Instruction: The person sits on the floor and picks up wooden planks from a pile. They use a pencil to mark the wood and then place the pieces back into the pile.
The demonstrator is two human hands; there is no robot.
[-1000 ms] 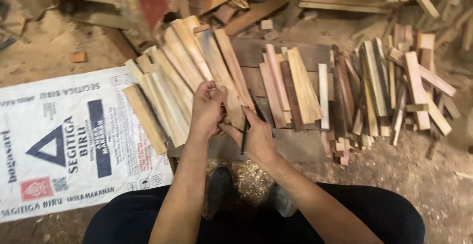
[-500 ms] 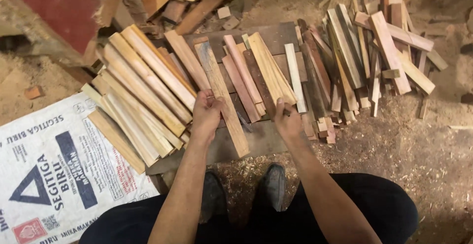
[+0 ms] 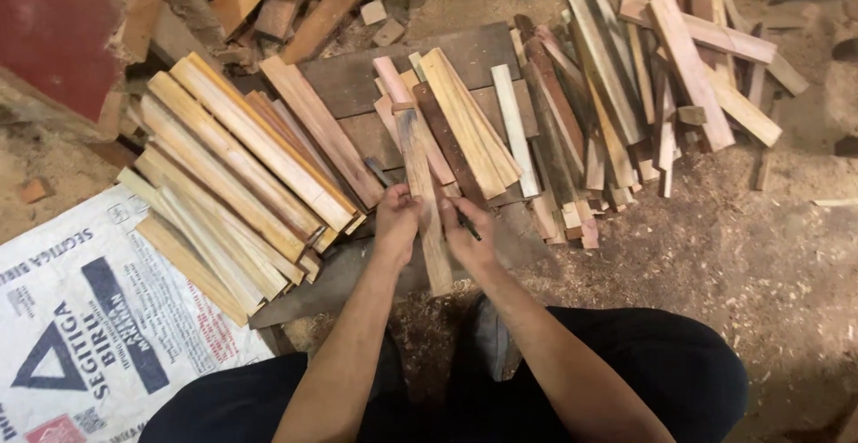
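Gripping a pale wood slat (image 3: 422,194), left hand (image 3: 395,222) and right hand (image 3: 463,233) fingers clamped, white printed sack (image 3: 98,336) lower left

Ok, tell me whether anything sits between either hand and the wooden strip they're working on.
Nothing visible does. The left hand and the right hand both already touch the pale wooden strip, one on each side. The right hand also holds a thin dark pencil-like tool, which lies beside the strip, not across it.
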